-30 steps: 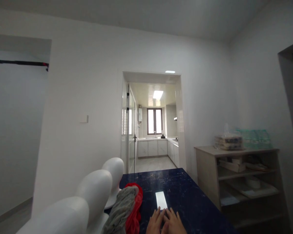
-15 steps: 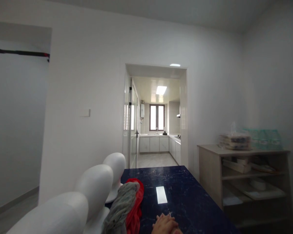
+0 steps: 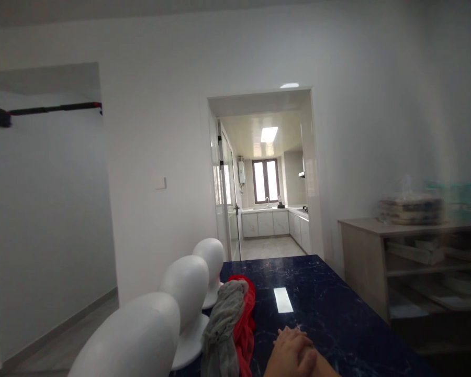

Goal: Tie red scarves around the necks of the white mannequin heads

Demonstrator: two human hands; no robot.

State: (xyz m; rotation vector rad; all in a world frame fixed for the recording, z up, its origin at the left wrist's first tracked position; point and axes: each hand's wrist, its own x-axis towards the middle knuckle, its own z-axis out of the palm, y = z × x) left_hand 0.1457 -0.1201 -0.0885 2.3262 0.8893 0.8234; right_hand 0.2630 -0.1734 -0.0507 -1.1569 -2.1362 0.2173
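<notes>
My two hands rest one over the other on the dark blue marble table (image 3: 329, 314) at the bottom edge of the view. My right hand (image 3: 293, 341) lies on top with its fingers stretched toward the upper left, and it holds nothing. Most of my left hand (image 3: 273, 367) is hidden underneath, so its fingers do not show. Just left of the hands lie a grey cloth (image 3: 222, 327) and a red cloth (image 3: 246, 319), bunched together on the table.
Three white mannequin heads (image 3: 188, 293) stand in a row along the table's left edge. A wooden shelf unit (image 3: 361, 251) with stacked packs (image 3: 410, 209) stands at the right. Behind the table a doorway (image 3: 270, 183) opens into a kitchen.
My hands lay flat side by side a second ago and now lie one over the other. The view has swung left, so the doorway and shelf sit further right.
</notes>
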